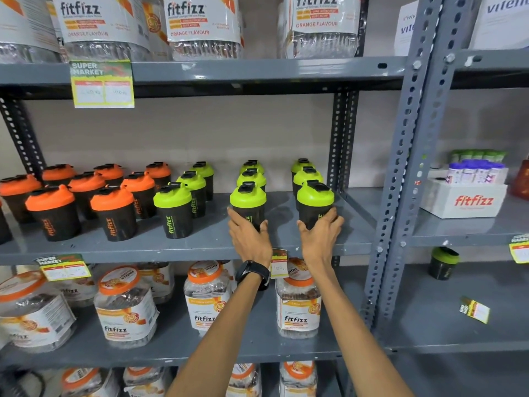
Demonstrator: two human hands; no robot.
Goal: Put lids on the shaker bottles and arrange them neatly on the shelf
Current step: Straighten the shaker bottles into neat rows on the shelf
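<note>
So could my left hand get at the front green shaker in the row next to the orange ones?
Probably yes. That green shaker stands at the shelf's front with open space toward the left hand, though that hand would first have to let go of the shaker it holds.

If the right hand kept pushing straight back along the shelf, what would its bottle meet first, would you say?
The right hand grips the front green-lidded shaker; directly behind stands another green-lidded shaker, probably first contact, though the gap is unclear.

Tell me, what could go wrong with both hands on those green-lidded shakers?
The left hand and right hand each grip a front green-lidded shaker with two more close behind; a push could topple those. The right row stands near the shelf post, so it may knock it.
</note>
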